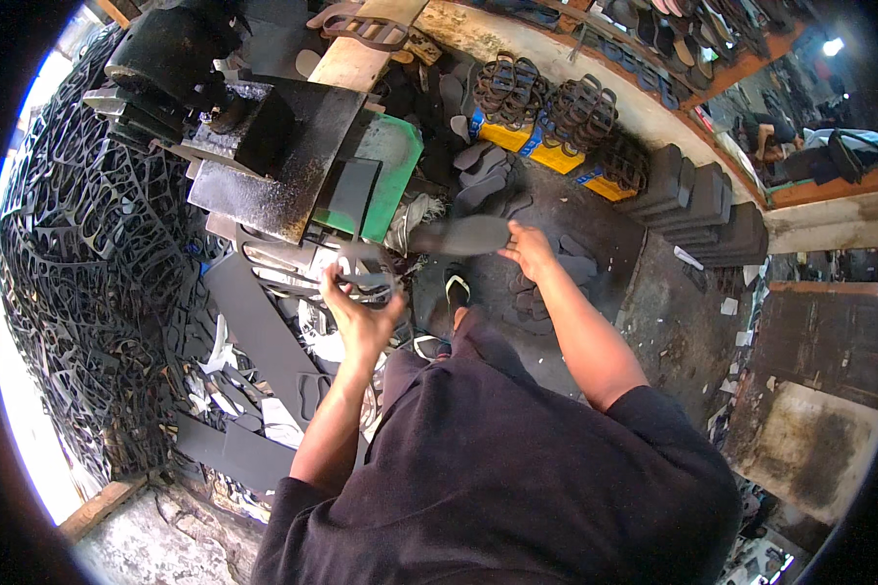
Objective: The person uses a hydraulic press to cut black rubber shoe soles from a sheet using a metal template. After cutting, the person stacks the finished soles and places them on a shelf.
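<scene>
The right hand (529,255) pinches one end of a dark sole-shaped piece (463,236) between thumb and fingers, and the piece, blurred, points leftward above the floor (673,312), its far end near the left hand (363,322). The left hand is raised with its thumb and fingers curved apart; a blurred grey shape lies at its fingertips, and I cannot tell whether the hand grips it. Beyond the left hand, a green board (400,156) carries a dark rectangular sheet (349,193), just beside a black machine (259,127). A long dark strip (264,331) slants at the left, next to a tall heap of cut-out scraps (88,244). Dark soles (488,175) lie on the floor near yellow boxes (502,135) topped with brown sandals (510,88)
</scene>
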`<state>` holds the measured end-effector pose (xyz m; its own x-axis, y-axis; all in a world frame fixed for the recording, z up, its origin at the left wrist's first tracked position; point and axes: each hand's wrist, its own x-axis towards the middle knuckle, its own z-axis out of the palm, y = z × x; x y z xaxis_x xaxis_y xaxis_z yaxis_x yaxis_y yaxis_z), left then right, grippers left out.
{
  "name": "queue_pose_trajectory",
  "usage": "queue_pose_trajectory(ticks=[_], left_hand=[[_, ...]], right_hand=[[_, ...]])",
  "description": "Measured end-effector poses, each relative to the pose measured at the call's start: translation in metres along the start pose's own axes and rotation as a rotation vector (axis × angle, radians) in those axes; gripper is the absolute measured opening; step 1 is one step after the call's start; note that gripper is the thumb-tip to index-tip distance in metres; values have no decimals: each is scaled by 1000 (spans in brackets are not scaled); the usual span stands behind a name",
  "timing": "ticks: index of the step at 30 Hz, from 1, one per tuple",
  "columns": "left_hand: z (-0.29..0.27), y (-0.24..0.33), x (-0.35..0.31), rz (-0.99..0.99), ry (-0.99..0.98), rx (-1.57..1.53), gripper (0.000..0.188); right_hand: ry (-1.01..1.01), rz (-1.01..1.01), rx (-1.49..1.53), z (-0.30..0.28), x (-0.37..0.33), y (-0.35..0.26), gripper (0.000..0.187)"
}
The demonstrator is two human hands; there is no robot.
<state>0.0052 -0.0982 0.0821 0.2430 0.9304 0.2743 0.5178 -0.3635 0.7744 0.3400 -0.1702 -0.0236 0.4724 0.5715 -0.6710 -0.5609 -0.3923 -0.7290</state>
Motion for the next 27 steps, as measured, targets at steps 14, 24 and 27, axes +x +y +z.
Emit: queue_pose_trajectory(ticks=[14,24,27], left_hand=[[58,43,112,-177,146,-67,92],[69,-36,83,-571,141,62,84],[50,-34,75,-554,34,109,83]], right_hand=[[-165,-882,-858,147,-55,-102,95],[-240,-1119,-1057,334,271,-236,76],[206,-1481,-1204,357,332,-283,68]])
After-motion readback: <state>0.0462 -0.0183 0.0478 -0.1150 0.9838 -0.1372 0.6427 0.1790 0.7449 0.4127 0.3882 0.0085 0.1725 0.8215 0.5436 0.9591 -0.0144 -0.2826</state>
